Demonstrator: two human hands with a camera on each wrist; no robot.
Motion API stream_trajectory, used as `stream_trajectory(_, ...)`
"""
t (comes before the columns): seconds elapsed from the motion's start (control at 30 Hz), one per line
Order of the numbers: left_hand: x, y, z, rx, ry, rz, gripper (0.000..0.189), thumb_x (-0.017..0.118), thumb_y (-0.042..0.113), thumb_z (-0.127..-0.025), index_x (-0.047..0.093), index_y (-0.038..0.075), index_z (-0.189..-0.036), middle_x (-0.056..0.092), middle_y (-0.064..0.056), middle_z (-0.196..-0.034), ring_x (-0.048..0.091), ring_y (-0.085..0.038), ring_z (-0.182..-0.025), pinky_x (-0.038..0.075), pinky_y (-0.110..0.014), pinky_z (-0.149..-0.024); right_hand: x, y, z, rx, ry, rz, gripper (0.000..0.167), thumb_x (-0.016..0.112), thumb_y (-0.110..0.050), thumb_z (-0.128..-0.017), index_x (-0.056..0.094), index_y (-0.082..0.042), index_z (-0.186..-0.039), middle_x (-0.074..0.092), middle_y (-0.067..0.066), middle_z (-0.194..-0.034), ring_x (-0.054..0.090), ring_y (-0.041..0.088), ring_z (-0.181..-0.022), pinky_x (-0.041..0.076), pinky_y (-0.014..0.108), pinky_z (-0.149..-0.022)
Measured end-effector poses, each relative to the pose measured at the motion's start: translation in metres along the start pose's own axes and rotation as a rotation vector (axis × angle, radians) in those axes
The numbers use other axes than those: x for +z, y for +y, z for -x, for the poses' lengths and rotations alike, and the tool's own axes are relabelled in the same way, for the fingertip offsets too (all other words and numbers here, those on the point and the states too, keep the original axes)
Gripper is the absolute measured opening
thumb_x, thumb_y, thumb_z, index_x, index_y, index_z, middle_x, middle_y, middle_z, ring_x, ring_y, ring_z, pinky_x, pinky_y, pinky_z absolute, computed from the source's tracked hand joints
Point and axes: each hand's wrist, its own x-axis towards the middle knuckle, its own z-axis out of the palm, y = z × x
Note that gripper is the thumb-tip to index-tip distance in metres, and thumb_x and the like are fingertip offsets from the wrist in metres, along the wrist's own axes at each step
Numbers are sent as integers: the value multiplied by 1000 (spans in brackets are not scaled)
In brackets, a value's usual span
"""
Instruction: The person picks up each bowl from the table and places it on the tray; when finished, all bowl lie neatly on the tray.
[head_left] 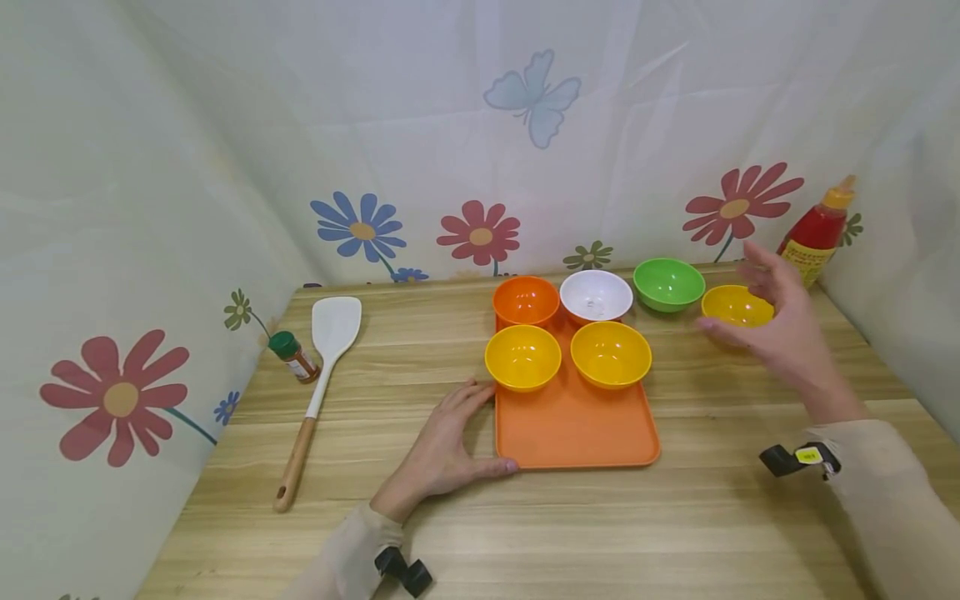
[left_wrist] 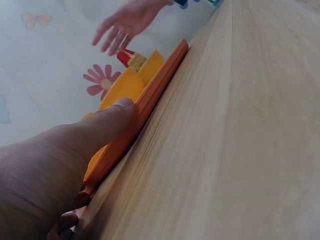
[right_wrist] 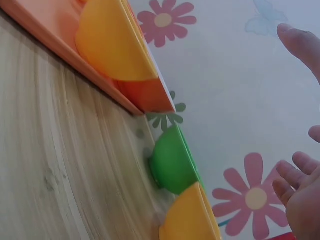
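My left hand [head_left: 442,454] touches the orange tray [head_left: 577,433], its fingers along the left edge and its thumb at the front left corner. Two yellow bowls [head_left: 522,358] sit side by side on the tray. Behind them stand an orange bowl [head_left: 526,301] and a bowl that is white inside [head_left: 596,295] and orange outside [right_wrist: 145,96]. With fingers spread and holding nothing, my right hand [head_left: 787,321] hovers around another yellow bowl [head_left: 735,307] on the table at the right. The green bowl [head_left: 668,285] stands between that one and the tray.
A red sauce bottle [head_left: 816,233] with a yellow cap stands at the back right corner. On the left lie a white spatula [head_left: 335,329] with a wooden handle and a small green-capped spice jar [head_left: 294,357]. A flowered curtain [head_left: 420,142] borders the wooden table.
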Motion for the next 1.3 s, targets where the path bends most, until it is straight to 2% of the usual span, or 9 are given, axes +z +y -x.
stream_trajectory(0.1, 0, 0, 0, 2, 0, -1, 119, 89, 77, -78, 44, 21, -172, 42, -1, -178, 27, -29, -169, 26, -61, -135, -5, 5, -1, 25, 15, -2, 106, 88, -27, -98, 20, -39, -178, 26, 5, -184, 26, 41, -167, 25, 55, -138)
stream_trajectory(0.17, 0, -1, 0, 3, 0, 0, 119, 89, 77, -78, 44, 21, -172, 42, -1, -178, 27, -29, -169, 26, -61, -135, -9, 8, -2, 42, 28, -3, 106, 87, -28, -99, 18, -41, -178, 23, 1, -186, 24, 38, -169, 23, 63, -137)
stream_trajectory(0.37, 0, -1, 0, -3, -2, 2, 119, 89, 77, -78, 44, 21, -172, 42, -1, -178, 27, -29, -169, 26, -62, -135, -18, 21, -6, 93, 55, 2, 109, 85, -35, -100, 9, -43, -178, 12, -1, -188, 15, 33, -172, 15, 73, -134)
stream_trajectory(0.57, 0, -1, 0, -10, -1, -7, 119, 88, 79, -77, 44, 22, -172, 42, 0, -178, 27, -27, -169, 27, -61, -135, -24, 36, -9, 126, 49, 14, 109, 83, -38, -101, 7, -38, -180, 7, 6, -189, 8, 38, -173, 9, 75, -134)
stream_trajectory(0.8, 1, 0, 0, -10, -1, -4, 119, 88, 79, -78, 45, 22, -172, 42, 0, -177, 28, -28, -169, 27, -61, -135, -26, 57, -10, 181, 37, 53, 117, 83, -45, -100, 2, -25, -181, 6, 16, -188, 12, 51, -169, 13, 74, -134)
stream_trajectory(0.97, 0, 0, 1, -9, 0, -4, 119, 88, 79, -78, 44, 22, -172, 42, 0, -177, 28, -28, -169, 27, -62, -135, -24, 73, -11, 234, 17, 37, 119, 83, -48, -100, -1, -23, -181, 2, 16, -188, 9, 49, -170, 12, 73, -135)
stream_trajectory(1.07, 0, 0, 1, -11, -3, -8, 119, 88, 79, -78, 44, 22, -172, 42, 0, -178, 28, -28, -169, 27, -61, -135, -24, 81, -11, 269, -2, 33, 121, 82, -51, -100, -1, -21, -181, 2, 18, -187, 11, 52, -169, 15, 76, -132)
stream_trajectory(1.3, 0, 0, 1, -12, -6, -13, 119, 89, 78, -78, 44, 22, -172, 42, 1, -177, 28, -27, -169, 27, -61, -135, -21, 96, -11, 285, -37, 39, 126, 83, -56, -98, -3, -15, -180, 8, 27, -184, 21, 61, -161, 23, 81, -127)
